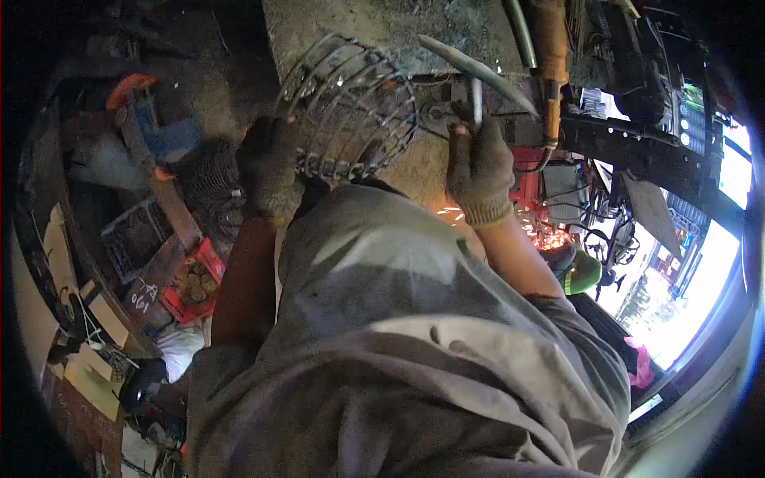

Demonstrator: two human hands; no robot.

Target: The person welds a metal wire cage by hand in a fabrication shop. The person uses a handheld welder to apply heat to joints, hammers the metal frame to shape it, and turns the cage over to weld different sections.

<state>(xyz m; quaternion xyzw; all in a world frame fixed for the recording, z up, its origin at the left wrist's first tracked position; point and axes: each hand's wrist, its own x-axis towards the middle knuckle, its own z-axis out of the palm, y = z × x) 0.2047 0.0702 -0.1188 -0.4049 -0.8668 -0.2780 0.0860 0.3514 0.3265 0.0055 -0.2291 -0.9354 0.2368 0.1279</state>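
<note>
A round wire cage (348, 103) made of thin metal rods rests on the edge of a grey workbench (446, 24). My left hand (269, 167), in a dark glove, grips the cage's lower left rim. My right hand (478, 163), in a grey knitted glove, holds a thin metal rod (476, 99) upright beside the cage's right side. A long curved metal bar (478, 72) lies across the bench just above that hand.
A person in a green top crouches at lower right amid flying sparks (550, 235). A red tray of small parts (191, 283) and a blue and orange power tool (147, 123) lie at left. An orange hose (551, 56) hangs at upper right.
</note>
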